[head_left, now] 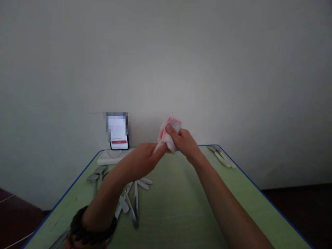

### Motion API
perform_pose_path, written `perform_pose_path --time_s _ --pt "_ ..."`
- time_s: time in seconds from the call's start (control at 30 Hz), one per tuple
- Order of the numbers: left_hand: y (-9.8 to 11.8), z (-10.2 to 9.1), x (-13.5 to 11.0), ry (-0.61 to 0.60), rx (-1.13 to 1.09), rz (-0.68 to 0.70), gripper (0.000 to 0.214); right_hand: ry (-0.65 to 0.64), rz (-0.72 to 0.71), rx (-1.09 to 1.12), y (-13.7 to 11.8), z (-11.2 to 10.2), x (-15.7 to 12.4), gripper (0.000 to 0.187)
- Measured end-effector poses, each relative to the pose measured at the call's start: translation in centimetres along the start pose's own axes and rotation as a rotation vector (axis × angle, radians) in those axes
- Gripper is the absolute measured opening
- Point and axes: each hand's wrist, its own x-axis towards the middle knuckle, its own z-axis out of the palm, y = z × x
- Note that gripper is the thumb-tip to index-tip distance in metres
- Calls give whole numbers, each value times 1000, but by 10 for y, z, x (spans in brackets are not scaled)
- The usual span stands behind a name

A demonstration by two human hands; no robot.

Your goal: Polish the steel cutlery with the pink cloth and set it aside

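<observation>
Above the far part of the table, my right hand (183,141) is closed around a folded pink and white cloth (171,136), the thumb pressing on it. My left hand (146,158) is closed on a piece of cutlery, and its pale handle (157,147) shows between thumb and fingers. The cloth wraps the other end of this cutlery, so its kind is hidden. Both hands are close together, almost meeting at the cloth. White-handled cutlery (221,158) lies at the far right corner of the table.
The green table (176,207) has a blue edge and stands against a grey wall. A phone (119,138) leans upright behind a white block-like object (106,157). Metal spoons (100,169), tongs (133,211) and several other utensils lie at left, partly behind my left arm.
</observation>
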Motion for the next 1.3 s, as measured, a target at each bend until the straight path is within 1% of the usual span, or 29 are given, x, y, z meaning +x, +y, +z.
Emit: perform_pose_path --time_s 0.07,0.13,0.2,0.3,0.4,0.5,0.57,0.63,0.67,0.73,0.8,0.9,1.0,1.1,1.17,1.23,1.3 --pt "-2 0 0 -26 10 -4 36 22 -13 -64 -1 -3 -1 49" --pt "-2 0 1 -44 15 -9 37 35 2 -48 -2 -2 -1 49" --pt "0 -2 0 -36 17 -13 38 54 42 48 -3 3 -1 49" --pt "6 -3 0 11 11 -10 40 106 111 247 -4 15 -3 49" --pt "9 -2 0 26 -10 1 42 122 150 410 -2 25 -3 50" --pt "8 0 0 -15 -46 11 37 145 155 525 2 31 -2 51" --pt "5 1 -1 -40 -91 1 27 176 144 602 5 31 0 50" --pt "2 0 -3 -78 -168 -21 20 195 150 727 6 30 1 45" --pt "0 0 -3 -109 -213 -24 20 197 163 809 6 29 2 40" --pt "-2 -2 -4 -178 -275 -13 27 198 200 966 5 28 3 30" --pt "-4 -1 -3 -210 -271 -1 34 185 238 1043 5 30 3 24" --pt "-7 5 1 -179 -196 -21 35 125 310 1030 6 36 1 21" --pt "-12 16 6 -175 -197 -97 30 58 368 993 11 40 0 20" --pt "-18 21 8 -279 -306 -207 27 29 343 900 19 39 2 23" --pt "-21 18 6 -365 -385 -245 27 52 307 819 26 36 5 27" --pt "-22 11 3 -427 -433 -245 28 82 267 726 31 32 8 32" --pt "-21 5 0 -460 -441 -220 29 97 220 612 33 28 10 37"
